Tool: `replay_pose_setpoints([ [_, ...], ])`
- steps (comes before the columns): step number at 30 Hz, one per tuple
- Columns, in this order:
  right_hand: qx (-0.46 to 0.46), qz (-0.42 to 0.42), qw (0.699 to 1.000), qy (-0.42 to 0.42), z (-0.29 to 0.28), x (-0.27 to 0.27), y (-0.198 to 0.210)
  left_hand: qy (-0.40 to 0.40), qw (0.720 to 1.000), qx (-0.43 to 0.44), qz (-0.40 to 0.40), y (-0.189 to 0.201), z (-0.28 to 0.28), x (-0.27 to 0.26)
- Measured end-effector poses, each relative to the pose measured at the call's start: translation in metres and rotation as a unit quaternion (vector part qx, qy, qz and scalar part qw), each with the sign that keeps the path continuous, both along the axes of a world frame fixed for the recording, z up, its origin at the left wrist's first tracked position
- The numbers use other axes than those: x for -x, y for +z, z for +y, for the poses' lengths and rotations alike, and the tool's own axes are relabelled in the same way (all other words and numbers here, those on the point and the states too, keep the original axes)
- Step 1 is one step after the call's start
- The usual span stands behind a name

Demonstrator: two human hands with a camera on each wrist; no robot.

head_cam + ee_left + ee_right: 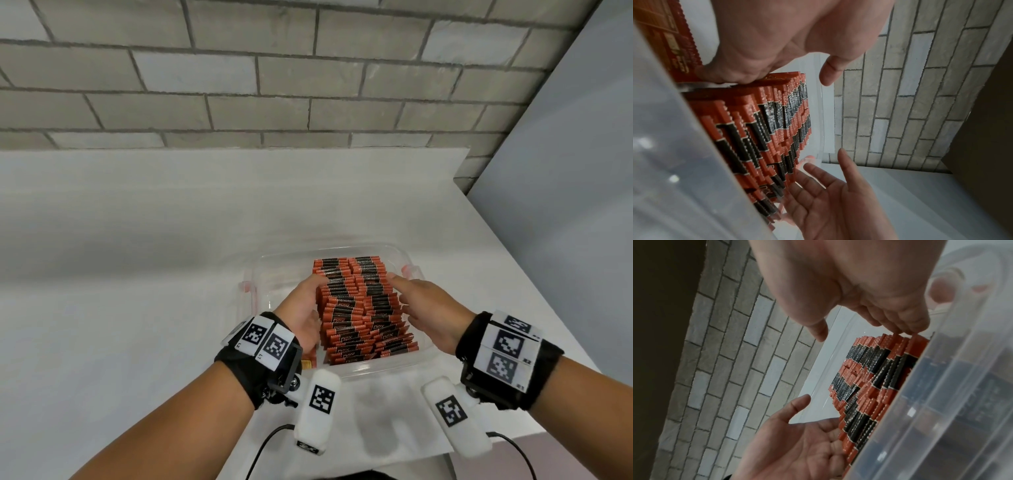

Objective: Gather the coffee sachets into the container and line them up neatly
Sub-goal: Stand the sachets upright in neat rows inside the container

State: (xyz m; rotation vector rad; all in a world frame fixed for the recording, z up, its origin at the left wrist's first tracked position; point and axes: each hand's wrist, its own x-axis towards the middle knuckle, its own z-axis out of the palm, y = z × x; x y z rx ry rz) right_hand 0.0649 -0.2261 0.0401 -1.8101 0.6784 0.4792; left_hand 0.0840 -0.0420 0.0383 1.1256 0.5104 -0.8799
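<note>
Coffee sachets (363, 308) stand on edge in two rows inside the clear container (394, 368) on the near table. Left hand (306, 308) and right hand (423, 308) flank the block, fingers straight, pressing its sides. Judged step: squaring rows. Next: even inward pressure, levelling staggered ends.

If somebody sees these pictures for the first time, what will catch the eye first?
First the block of orange-and-black coffee sachets, standing packed in rows inside the clear container on the white table. Then the left hand and right hand, flat against the block's two sides.
</note>
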Motion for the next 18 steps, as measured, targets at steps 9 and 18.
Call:
replay_pose_setpoints([
  [9, -0.011, 0.048, 0.999, 0.015, 0.0, -0.008, -0.011, 0.014, 0.999, 0.011, 0.029, -0.008, 0.003, -0.01],
  [18, -0.012, 0.071, 0.997, 0.017, 0.003, -0.017, -0.019, -0.01, 1.0, 0.004, 0.006, -0.012, 0.001, -0.012],
])
